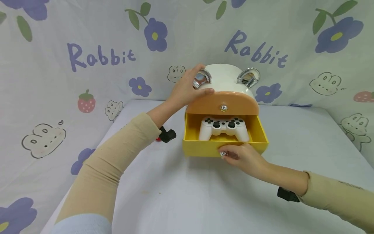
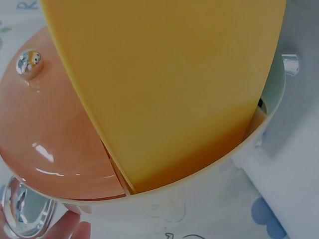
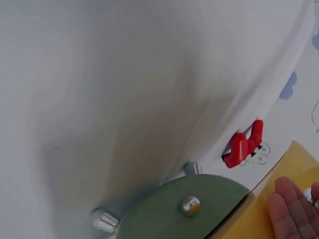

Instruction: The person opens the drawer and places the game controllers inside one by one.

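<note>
A rounded storage box (image 1: 225, 73) with a white shell, silver ears and an orange top drawer (image 1: 201, 104) stands on the table. Its yellow drawer (image 1: 201, 149) is pulled out, and a white game controller (image 1: 223, 128) lies inside. My right hand (image 1: 243, 157) pinches the silver knob (image 1: 223, 153) on the yellow front. My left hand (image 1: 188, 86) holds the box's top at the left ear (image 1: 203, 78), thumb in front; its fingers are partly hidden behind the ear. In the right wrist view, a green drawer (image 3: 164, 214) with a silver knob (image 3: 189, 205) appears.
A red curved object (image 3: 241, 147) lies on the table beyond the box, mostly hidden by the left arm in the head view. Silver feet (image 3: 105, 220) support the box. A printed cloth (image 1: 102, 26) hangs behind the white table (image 1: 181, 201).
</note>
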Tool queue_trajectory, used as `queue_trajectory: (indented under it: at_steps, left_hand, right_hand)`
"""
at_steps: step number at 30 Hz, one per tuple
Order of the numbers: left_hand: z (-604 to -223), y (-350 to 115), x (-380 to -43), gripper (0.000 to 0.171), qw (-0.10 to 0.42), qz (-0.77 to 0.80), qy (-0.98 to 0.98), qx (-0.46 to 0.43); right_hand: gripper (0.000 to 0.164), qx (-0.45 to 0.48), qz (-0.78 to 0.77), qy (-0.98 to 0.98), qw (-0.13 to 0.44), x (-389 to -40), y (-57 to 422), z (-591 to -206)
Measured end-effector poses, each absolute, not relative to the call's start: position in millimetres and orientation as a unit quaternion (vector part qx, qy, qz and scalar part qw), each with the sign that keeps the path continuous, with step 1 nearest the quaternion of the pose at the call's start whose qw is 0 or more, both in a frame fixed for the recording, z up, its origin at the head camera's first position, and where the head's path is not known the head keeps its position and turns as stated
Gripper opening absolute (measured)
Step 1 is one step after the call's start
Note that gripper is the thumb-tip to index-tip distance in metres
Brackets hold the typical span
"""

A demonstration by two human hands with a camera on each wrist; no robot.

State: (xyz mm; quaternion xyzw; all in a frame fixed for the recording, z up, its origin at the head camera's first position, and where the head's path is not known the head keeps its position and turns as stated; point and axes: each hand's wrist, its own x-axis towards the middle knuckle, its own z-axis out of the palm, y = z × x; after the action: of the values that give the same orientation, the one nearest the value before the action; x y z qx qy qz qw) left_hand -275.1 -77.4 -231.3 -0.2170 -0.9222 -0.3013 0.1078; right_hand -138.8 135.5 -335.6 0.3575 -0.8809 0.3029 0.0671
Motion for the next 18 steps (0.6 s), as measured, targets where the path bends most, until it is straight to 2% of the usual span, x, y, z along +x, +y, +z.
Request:
queue_trajectory:
  at_steps: [18]
  left_hand:
    - [-232.7,-76.6,-274.6,0.08,0.113,-0.297,-0.923,-0.217]
  right_hand:
    - [0.019,0.329,0.336,-0.878,0.087,-185.5,128.6,-338.3]
